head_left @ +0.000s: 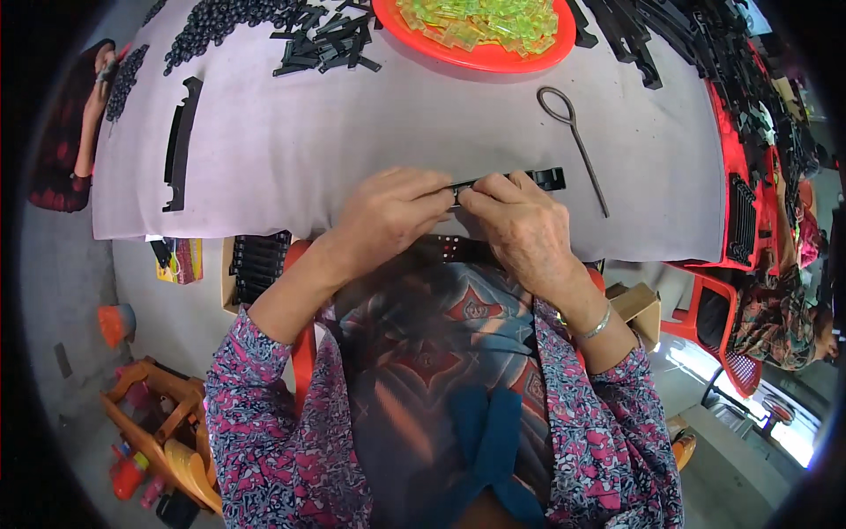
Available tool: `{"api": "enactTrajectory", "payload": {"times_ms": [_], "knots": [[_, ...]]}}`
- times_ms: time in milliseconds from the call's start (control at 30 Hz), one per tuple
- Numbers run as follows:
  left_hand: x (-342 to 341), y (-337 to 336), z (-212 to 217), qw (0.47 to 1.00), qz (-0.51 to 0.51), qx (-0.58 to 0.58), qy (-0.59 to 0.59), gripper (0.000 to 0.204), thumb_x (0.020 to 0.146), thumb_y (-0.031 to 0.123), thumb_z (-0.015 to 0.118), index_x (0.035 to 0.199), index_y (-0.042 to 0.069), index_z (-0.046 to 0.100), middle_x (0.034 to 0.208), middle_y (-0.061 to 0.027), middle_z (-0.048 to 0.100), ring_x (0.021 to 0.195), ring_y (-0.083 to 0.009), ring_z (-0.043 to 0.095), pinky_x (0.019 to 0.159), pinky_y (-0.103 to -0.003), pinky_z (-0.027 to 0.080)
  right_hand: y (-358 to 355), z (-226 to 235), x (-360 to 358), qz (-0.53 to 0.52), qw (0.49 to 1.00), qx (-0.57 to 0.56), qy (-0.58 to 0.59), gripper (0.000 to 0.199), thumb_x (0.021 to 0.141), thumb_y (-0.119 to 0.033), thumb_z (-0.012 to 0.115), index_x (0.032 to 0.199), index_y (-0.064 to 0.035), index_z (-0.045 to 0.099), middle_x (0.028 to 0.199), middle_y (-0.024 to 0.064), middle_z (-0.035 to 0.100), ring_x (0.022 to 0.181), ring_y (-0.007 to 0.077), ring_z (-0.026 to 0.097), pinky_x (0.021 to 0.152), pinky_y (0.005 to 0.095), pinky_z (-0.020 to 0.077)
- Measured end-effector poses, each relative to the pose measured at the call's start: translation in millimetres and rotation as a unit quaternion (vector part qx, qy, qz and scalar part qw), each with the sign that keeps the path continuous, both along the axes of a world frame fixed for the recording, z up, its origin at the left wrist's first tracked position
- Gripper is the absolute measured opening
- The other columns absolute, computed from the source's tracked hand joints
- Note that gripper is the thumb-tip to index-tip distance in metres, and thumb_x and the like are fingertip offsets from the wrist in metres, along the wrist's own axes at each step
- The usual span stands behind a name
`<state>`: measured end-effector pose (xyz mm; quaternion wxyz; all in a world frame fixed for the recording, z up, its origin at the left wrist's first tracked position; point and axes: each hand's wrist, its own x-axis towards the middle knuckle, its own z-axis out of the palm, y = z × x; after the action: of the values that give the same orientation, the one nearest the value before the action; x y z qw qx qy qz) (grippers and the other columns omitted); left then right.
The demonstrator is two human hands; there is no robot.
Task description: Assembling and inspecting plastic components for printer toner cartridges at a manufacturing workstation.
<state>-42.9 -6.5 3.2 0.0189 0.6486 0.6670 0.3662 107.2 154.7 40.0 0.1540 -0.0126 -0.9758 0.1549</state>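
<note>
Close to the table's front edge, both my hands are closed around one long black plastic part (548, 179). Its square-ended tip sticks out to the right, past my right hand (522, 220). My left hand (394, 214) pinches the left portion, its fingers slightly blurred and covering that end. Between my fingertips a small dark piece shows, too small to name. A similar long black plastic part (182, 145) lies alone at the left of the table. To the right of my hands rests a metal rod with a looped end (577, 141).
A red plate (493, 63) of yellow-green clear pieces stands at the back. Small black strips (326, 44) and round black pieces (211, 31) are heaped beside it. Black parts (634, 40) lie back right. Boxes (227, 273) sit below the front edge; another person's arm (88, 123) is at left.
</note>
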Motion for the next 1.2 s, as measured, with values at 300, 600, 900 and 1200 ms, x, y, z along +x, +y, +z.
{"api": "enactTrajectory", "payload": {"times_ms": [300, 600, 900, 1200], "knots": [[2, 1, 6, 1.000, 0.011, 0.022, 0.002, 0.019, 0.079, 0.009, 0.075, 0.096, 0.004, 0.067, 0.104, -0.0102, 0.067, 0.091, -0.0311, 0.066, 0.078, -0.042, 0.052, 11, 2, 6, 0.016, 0.996, -0.082, 0.027, 0.030, 0.079, 0.004, 0.069, 0.107, -0.0080, 0.072, 0.099, 0.0051, 0.067, 0.084, 0.0239, 0.065, 0.069, 0.0334, 0.0544], [18, 6, 24, 0.998, 0.056, 0.002, 0.025, 0.025, 0.077, 0.007, 0.079, 0.101, 0.005, 0.069, 0.109, -0.0109, 0.067, 0.099, -0.0310, 0.066, 0.084, -0.041, 0.052, 53, -3, 29, -0.192, 0.939, -0.256, 0.126, 0.011, 0.091, -0.001, 0.067, 0.101, -0.0010, 0.072, 0.087, 0.0109, 0.068, 0.072, 0.0216, 0.065, 0.068, 0.0327, 0.0518], [33, 30, 22, 0.997, 0.075, 0.000, 0.001, 0.022, 0.078, 0.002, 0.071, 0.099, 0.003, 0.068, 0.105, -0.0118, 0.066, 0.092, -0.0307, 0.066, 0.078, -0.041, 0.052, 122, -2, -4, -0.282, 0.945, -0.158, -0.038, 0.020, 0.085, -0.015, 0.076, 0.092, 0.0021, 0.068, 0.083, 0.0160, 0.069, 0.073, 0.0292, 0.066, 0.072, 0.0397, 0.0516], [43, 31, 14, 0.993, 0.118, 0.021, -0.003, 0.026, 0.077, -0.002, 0.074, 0.102, 0.002, 0.069, 0.110, -0.0127, 0.068, 0.093, -0.0316, 0.067, 0.082, -0.042, 0.052, 129, 4, -14, -0.320, 0.923, -0.186, -0.103, 0.015, 0.078, -0.011, 0.071, 0.085, 0.0020, 0.067, 0.067, 0.0172, 0.063, 0.067, 0.0263, 0.066, 0.066, 0.0394, 0.0508]]}}
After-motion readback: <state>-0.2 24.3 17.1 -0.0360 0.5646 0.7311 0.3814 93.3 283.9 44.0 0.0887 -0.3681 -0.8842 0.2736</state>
